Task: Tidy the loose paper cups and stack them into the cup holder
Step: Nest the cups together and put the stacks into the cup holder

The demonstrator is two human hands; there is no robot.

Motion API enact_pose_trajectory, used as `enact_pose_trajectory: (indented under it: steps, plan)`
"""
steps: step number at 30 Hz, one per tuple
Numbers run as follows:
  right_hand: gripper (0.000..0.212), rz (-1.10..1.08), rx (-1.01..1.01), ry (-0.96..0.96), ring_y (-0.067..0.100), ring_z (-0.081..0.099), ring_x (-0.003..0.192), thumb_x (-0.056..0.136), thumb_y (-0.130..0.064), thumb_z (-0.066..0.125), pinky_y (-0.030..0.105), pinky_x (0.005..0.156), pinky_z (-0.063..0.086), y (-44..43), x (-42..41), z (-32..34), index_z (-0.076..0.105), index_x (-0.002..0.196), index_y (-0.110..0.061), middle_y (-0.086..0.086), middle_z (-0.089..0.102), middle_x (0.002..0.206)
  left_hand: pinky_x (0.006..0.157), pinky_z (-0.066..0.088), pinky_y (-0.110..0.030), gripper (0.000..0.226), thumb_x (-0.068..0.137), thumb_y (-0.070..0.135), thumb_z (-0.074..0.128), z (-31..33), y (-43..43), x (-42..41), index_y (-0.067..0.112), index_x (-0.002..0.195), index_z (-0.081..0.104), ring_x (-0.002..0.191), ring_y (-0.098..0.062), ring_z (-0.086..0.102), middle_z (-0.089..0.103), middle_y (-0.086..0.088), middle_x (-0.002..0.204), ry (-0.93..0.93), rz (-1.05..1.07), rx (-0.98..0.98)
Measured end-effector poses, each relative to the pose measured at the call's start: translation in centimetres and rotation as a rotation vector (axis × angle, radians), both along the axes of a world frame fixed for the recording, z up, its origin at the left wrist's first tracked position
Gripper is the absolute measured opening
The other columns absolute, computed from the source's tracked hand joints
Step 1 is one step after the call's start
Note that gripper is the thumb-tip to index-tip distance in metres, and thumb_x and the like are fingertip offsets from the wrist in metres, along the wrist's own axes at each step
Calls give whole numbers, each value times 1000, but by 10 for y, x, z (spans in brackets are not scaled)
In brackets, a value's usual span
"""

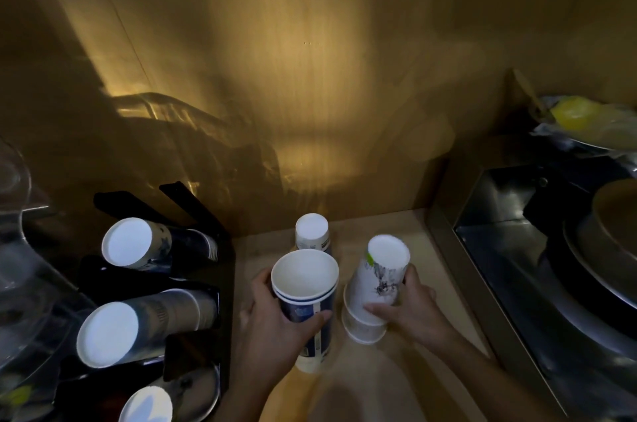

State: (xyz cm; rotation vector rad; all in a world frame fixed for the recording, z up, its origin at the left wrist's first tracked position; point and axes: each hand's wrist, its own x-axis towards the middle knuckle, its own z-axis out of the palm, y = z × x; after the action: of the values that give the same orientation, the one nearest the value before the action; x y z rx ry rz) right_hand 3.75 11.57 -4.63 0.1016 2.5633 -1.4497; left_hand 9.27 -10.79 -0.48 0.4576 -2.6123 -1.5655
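Note:
My left hand (275,321) grips an upright stack of blue-and-white paper cups (305,287), mouth up, on the wooden counter. My right hand (410,304) holds an upside-down white cup (379,276) with a grey print, set over other inverted white cups (362,332). Behind them stands another inverted cup (312,232). At the left, the black cup holder (193,200) carries lying stacks of cups, bottoms toward me: an upper stack (138,242), a middle stack (120,332) and a lower stack (146,404).
A wooden wall rises behind the counter (406,387). A metal sink or tray (510,249) with plates (613,235) lies at the right, with a yellow thing in plastic wrap (579,118) behind it. Clear plastic pieces (20,200) stand at the far left.

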Motion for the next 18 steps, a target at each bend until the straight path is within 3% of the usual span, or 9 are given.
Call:
enact_pose_trajectory:
  steps: [2,5,7,9,14,18]
  plan:
    - [81,61,137,-46,22,35,120,53,-40,79,30,93,27,1,3,-10,33,120,-34,-12,46,106,89,47,-36,89,33,59,76,-2,-1,-2,63,98,15,109,-13,48,44,27,104,5,-1,30]
    - [82,157,347,-77,18,42,121,55,-37,73,33,92,24,9,-4,-15,36,127,-32,-12,46,116,88,48,-34,86,35,58,77,-3,-3,-3,64,96,18,104,-9,49,43,31,101,10,-8,44]
    - [68,164,329,-174,22,44,121,67,-33,68,41,101,29,20,-16,-7,40,127,-24,-1,49,129,92,51,-41,86,39,54,80,-3,-3,-3,63,98,19,106,-11,51,47,24,107,6,-16,56]
    - [53,110,247,-214,26,50,113,75,-24,66,45,99,39,28,-28,9,45,123,-16,9,52,127,94,51,-42,87,44,47,84,-3,-4,-4,63,100,19,108,-11,52,47,23,108,11,-28,69]
    - [31,-67,107,95,19,55,98,83,-16,64,34,83,46,19,-45,70,56,112,-11,5,60,106,92,50,-39,85,42,52,80,2,-2,-7,63,101,21,106,-9,53,46,30,103,41,-35,78]
    - [13,128,22,308,1,56,86,84,-22,63,13,67,40,-13,-30,110,63,95,-27,-16,61,89,91,51,-36,81,40,56,76,8,0,-9,59,104,27,104,-6,56,49,32,104,97,-65,55]
